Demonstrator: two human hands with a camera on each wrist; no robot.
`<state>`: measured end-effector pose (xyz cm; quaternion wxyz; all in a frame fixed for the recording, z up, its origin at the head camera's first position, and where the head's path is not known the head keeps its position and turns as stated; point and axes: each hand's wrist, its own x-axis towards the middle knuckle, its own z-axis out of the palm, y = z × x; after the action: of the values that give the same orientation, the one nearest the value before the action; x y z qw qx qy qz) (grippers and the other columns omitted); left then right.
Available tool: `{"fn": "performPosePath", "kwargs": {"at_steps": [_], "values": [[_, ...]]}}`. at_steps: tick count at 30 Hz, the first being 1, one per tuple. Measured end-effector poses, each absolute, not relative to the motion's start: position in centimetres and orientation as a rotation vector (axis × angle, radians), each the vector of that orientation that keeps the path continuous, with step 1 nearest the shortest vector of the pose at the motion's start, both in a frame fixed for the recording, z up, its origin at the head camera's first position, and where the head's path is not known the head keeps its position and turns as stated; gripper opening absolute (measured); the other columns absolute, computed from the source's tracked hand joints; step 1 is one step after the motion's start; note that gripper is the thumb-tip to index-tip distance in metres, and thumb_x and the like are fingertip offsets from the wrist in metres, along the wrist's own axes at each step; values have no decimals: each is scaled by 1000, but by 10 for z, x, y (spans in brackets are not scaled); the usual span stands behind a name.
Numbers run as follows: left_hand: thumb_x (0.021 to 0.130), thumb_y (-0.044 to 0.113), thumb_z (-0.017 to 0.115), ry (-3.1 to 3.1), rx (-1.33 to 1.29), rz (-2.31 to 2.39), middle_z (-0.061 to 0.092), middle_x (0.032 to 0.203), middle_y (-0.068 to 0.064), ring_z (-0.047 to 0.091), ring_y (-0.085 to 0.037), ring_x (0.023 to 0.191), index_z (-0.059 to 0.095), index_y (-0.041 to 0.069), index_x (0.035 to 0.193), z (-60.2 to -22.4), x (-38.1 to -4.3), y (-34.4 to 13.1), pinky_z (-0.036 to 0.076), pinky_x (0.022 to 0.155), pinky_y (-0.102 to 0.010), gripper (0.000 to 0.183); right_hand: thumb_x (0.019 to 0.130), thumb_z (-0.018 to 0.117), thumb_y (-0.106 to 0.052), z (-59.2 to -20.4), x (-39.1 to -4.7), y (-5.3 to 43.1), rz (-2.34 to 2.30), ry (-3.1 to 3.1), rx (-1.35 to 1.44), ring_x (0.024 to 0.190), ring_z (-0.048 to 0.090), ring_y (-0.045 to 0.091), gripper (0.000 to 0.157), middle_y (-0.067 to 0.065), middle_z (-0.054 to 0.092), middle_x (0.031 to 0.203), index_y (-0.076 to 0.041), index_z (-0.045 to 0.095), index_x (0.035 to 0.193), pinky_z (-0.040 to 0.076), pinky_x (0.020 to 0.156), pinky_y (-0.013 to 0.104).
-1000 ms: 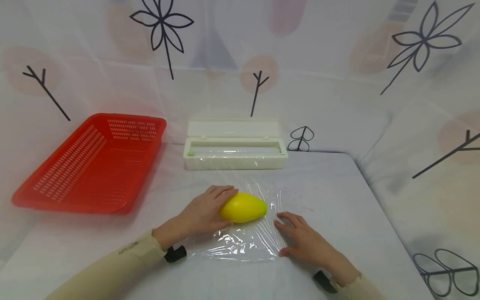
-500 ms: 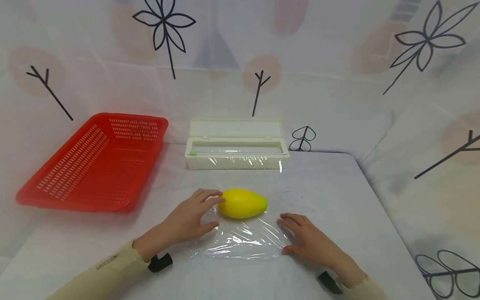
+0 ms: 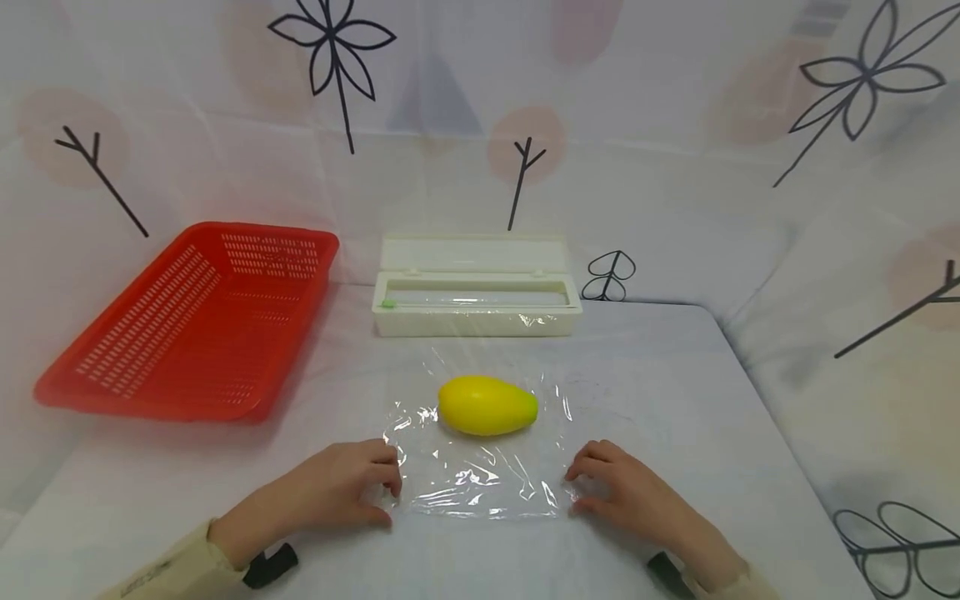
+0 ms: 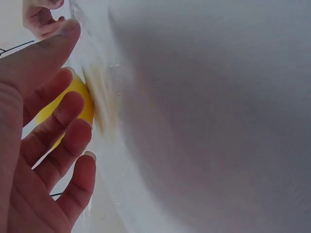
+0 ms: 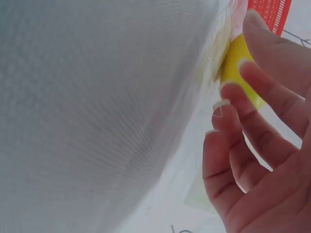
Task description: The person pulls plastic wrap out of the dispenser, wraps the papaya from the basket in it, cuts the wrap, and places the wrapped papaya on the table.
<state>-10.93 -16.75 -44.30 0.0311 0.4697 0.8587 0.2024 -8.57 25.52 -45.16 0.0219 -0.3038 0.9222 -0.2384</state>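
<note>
A yellow fruit with a green tip, shaped like a papaya [image 3: 487, 406], lies on a sheet of clear cling film [image 3: 480, 479] spread on the white table. My left hand [image 3: 330, 487] is at the film's front left edge, fingers loosely bent and thumb apart from them in the left wrist view. At the front right edge is my right hand [image 3: 630, 492], its fingers likewise loosely bent. Whether either hand touches the film is hard to tell. In the right wrist view the fruit [image 5: 235, 63] shows beyond the thumb and fingers.
Behind the fruit stands a white cling film box [image 3: 477, 323] with its lid up and a roll inside. A red plastic basket [image 3: 292, 333] is at the back left. The table's right edge [image 3: 765, 408] runs down toward the front.
My left hand has let go of the fruit and moved left and toward the front, to the film's corner. The right hand has shifted slightly. The film lies flatter around the fruit.
</note>
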Motion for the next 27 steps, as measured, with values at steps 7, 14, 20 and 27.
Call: {"fn": "performPosePath", "kwargs": {"at_steps": [7, 14, 20, 27], "values": [[82, 22, 83, 2620, 1440, 603, 55, 87, 15, 51, -1, 79, 71, 23, 90, -453, -108, -170, 46, 71, -13, 15, 77, 86, -19, -457, -84, 256, -735, 2817, -998, 87, 53, 4, 21, -18, 53, 97, -25, 70, 90, 52, 77, 25], [83, 14, 81, 2694, 1608, 621, 57, 87, 14, 54, -2, 79, 73, 23, 87, -460, -108, -171, 47, 72, -13, 13, 80, 83, -12, -459, -83, 255, -752, 2854, -1066, 82, 53, 1, 20, -17, 52, 94, -25, 68, 85, 52, 72, 22], [86, 12, 77, 2698, 1427, 661, 55, 92, 14, 53, -2, 81, 68, 22, 88, -455, -105, -172, 49, 72, -16, 13, 78, 84, -11, -456, -82, 255, -726, 2856, -1064, 83, 52, 2, 24, -16, 51, 94, -25, 66, 84, 51, 72, 22], [92, 13, 71, 2706, 1222, 758, 55, 88, 18, 51, -1, 77, 62, 22, 98, -448, -105, -174, 50, 69, -20, 15, 78, 81, 1, -454, -81, 250, -651, 2918, -1120, 80, 51, 3, 31, -15, 50, 91, -21, 60, 86, 51, 70, 20]]}}
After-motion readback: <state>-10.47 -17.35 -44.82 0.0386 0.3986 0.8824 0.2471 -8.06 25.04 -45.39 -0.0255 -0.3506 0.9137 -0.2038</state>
